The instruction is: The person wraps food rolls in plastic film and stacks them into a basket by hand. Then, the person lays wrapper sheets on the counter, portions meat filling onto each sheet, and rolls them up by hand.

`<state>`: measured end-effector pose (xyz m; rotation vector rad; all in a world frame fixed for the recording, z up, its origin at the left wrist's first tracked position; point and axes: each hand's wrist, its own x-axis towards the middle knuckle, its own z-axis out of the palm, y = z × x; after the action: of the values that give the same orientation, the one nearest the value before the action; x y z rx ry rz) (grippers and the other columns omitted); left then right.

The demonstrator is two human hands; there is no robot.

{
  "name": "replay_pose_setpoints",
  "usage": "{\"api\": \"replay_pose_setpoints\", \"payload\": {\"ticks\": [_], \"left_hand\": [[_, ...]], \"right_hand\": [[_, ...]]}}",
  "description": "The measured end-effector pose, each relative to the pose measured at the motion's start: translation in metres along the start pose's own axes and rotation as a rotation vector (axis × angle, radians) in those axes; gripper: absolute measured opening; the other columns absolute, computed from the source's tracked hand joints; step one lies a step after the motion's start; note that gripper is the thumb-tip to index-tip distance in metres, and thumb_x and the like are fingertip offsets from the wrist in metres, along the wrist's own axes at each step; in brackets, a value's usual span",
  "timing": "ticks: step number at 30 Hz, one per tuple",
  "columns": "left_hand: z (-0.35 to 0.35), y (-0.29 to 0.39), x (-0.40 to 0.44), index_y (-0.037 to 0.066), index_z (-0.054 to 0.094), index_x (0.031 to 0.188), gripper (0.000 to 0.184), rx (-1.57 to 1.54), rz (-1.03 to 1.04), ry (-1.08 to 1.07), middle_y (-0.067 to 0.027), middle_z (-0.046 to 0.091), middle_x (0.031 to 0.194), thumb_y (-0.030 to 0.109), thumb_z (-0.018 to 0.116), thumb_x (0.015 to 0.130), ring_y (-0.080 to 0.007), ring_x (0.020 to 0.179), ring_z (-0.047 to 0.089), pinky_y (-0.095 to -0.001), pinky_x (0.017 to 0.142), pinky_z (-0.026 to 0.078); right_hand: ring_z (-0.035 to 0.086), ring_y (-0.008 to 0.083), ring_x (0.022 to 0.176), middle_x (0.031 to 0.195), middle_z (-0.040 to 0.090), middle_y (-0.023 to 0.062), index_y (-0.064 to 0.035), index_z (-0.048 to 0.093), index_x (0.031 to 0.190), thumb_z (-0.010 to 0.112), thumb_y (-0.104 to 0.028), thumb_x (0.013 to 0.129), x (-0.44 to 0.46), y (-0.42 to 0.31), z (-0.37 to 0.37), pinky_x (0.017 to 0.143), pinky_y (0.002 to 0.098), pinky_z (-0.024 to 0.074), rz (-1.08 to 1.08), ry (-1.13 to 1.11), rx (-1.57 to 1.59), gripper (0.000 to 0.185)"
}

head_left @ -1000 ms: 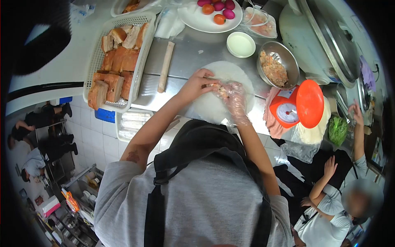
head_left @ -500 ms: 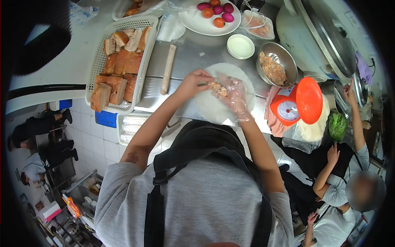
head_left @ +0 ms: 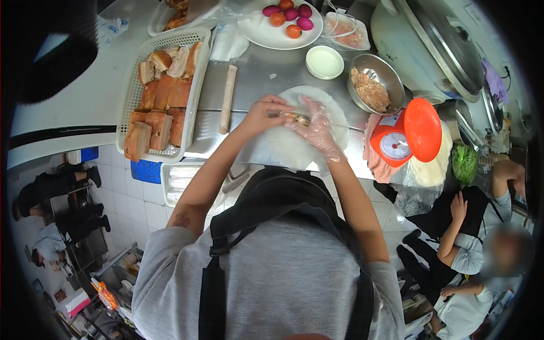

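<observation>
A thin, round, pale wrapper (head_left: pixel 280 148) lies at the counter's front edge, with a small heap of chopped filling (head_left: pixel 300 118) on it. My bare left hand (head_left: pixel 267 115) comes in from the left, its fingertips closed on the wrapper at the filling's left end. My right hand (head_left: pixel 318 133), in a clear plastic glove, curls round the filling from the right, thumb on the far side and fingers on the near side. Its fingers partly hide the filling. To the right is a steel bowl (head_left: pixel 398 88) of the same-looking chopped mixture (head_left: pixel 369 90).
Left stand a rolling pin (head_left: pixel 228 99) and a white basket (head_left: pixel 197 93) of pork slabs. Behind are a pale bowl (head_left: pixel 324 62) and a plate (head_left: pixel 255 31) of magenta and orange round items. An orange scale (head_left: pixel 394 141) and a large pot (head_left: pixel 391 42) stand right. Co-workers (head_left: pixel 464 255) are lower right.
My right hand has shifted left and now covers more of the filling, its fingers closer to my left hand. The co-worker's raised arm at the right has come down. The view has shifted slightly.
</observation>
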<state>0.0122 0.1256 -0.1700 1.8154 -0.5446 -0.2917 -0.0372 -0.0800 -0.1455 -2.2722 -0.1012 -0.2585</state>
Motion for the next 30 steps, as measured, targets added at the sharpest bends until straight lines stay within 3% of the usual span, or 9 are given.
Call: {"api": "replay_pose_setpoints", "payload": {"ticks": [1, 4, 7, 10, 14, 17, 22, 25, 30], "left_hand": [[0.002, -0.006, 0.002, 0.017, 0.08, 0.108, 0.029, 0.044, 0.028, -0.008, -0.0078, 0.064, 0.114, 0.014, 0.081, 0.079, -0.0238, 0.108, 0.061, -0.0342, 0.093, 0.05], [0.005, -0.006, 0.005, 0.019, 0.081, 0.105, 0.026, 0.21, 0.044, -0.029, -0.0065, 0.063, 0.114, 0.018, 0.081, 0.079, -0.0246, 0.107, 0.059, -0.0352, 0.091, 0.049], [0.006, -0.007, 0.006, 0.021, 0.081, 0.103, 0.027, 0.308, 0.061, -0.033, -0.0058, 0.063, 0.113, 0.02, 0.083, 0.077, -0.0255, 0.107, 0.057, -0.0359, 0.092, 0.049], [0.007, -0.018, 0.007, 0.022, 0.081, 0.105, 0.032, 0.278, 0.061, -0.017, -0.0058, 0.062, 0.113, 0.023, 0.085, 0.074, -0.0261, 0.109, 0.055, -0.0368, 0.094, 0.047], [0.01, -0.003, 0.009, 0.024, 0.08, 0.111, 0.042, 0.269, 0.054, 0.031, -0.0047, 0.06, 0.111, 0.025, 0.088, 0.07, -0.0243, 0.104, 0.053, -0.0355, 0.094, 0.046], [0.016, 0.015, 0.011, 0.03, 0.078, 0.114, 0.048, 0.49, 0.104, -0.056, -0.0043, 0.058, 0.111, 0.029, 0.089, 0.068, -0.0265, 0.106, 0.053, -0.0363, 0.096, 0.046], [0.022, 0.014, 0.012, 0.031, 0.079, 0.111, 0.045, 0.554, 0.044, -0.072, -0.0037, 0.057, 0.111, 0.03, 0.088, 0.068, -0.0276, 0.106, 0.052, -0.0377, 0.095, 0.047], [0.019, 0.021, 0.009, 0.028, 0.079, 0.11, 0.041, 0.6, 0.026, -0.062, -0.0032, 0.059, 0.113, 0.029, 0.086, 0.07, -0.0258, 0.108, 0.053, -0.0377, 0.094, 0.048], [0.021, 0.015, 0.005, 0.024, 0.08, 0.109, 0.035, 0.439, 0.117, -0.003, -0.0022, 0.064, 0.11, 0.026, 0.084, 0.074, -0.0235, 0.105, 0.056, -0.037, 0.092, 0.048]], "right_hand": [[0.061, 0.0366, 0.105, 0.102, 0.069, 0.0161, -0.0073, 0.074, 0.097, 0.078, -0.031, 0.084, -0.002, -0.003, -0.003, 0.093, 0.0465, 0.0479, 0.055, 0.049, 0.058, 0.027], [0.062, 0.0361, 0.101, 0.099, 0.069, 0.0162, -0.0057, 0.071, 0.089, 0.078, -0.028, 0.084, -0.005, 0.02, -0.002, 0.091, 0.0463, 0.0484, -0.106, -0.179, 0.02, 0.024], [0.063, 0.035, 0.097, 0.094, 0.069, 0.0149, -0.0051, 0.069, 0.085, 0.077, -0.025, 0.085, -0.017, 0.034, -0.001, 0.087, 0.0463, 0.0495, -0.132, -0.053, 0.006, 0.022], [0.063, 0.0358, 0.097, 0.096, 0.068, 0.016, -0.0053, 0.071, 0.087, 0.078, -0.025, 0.084, -0.019, 0.038, -0.014, 0.085, 0.0469, 0.0503, -0.027, -0.136, 0.068, 0.021], [0.063, 0.0372, 0.1, 0.103, 0.067, 0.0177, -0.0059, 0.073, 0.093, 0.078, -0.027, 0.083, -0.018, 0.034, -0.009, 0.087, 0.0459, 0.0508, 0.018, -0.068, -0.016, 0.023], [0.063, 0.0378, 0.102, 0.106, 0.067, 0.0187, -0.006, 0.074, 0.097, 0.078, -0.028, 0.083, -0.017, 0.044, -0.004, 0.09, 0.0458, 0.0507, -0.017, -0.162, -0.093, 0.027], [0.062, 0.0377, 0.107, 0.11, 0.068, 0.0193, -0.0046, 0.074, 0.104, 0.078, -0.031, 0.083, -0.019, 0.061, 0.002, 0.095, 0.0462, 0.0494, -0.047, -0.166, -0.138, 0.035], [0.061, 0.0374, 0.112, 0.112, 0.068, 0.0188, -0.0036, 0.073, 0.108, 0.078, -0.032, 0.083, -0.012, 0.047, -0.02, 0.098, 0.046, 0.0483, -0.041, -0.31, -0.1, 0.038], [0.063, 0.0362, 0.104, 0.102, 0.069, 0.0179, -0.0038, 0.073, 0.106, 0.078, -0.033, 0.083, -0.014, 0.017, -0.024, 0.093, 0.0468, 0.0493, -0.084, -0.104, -0.15, 0.038]]}}
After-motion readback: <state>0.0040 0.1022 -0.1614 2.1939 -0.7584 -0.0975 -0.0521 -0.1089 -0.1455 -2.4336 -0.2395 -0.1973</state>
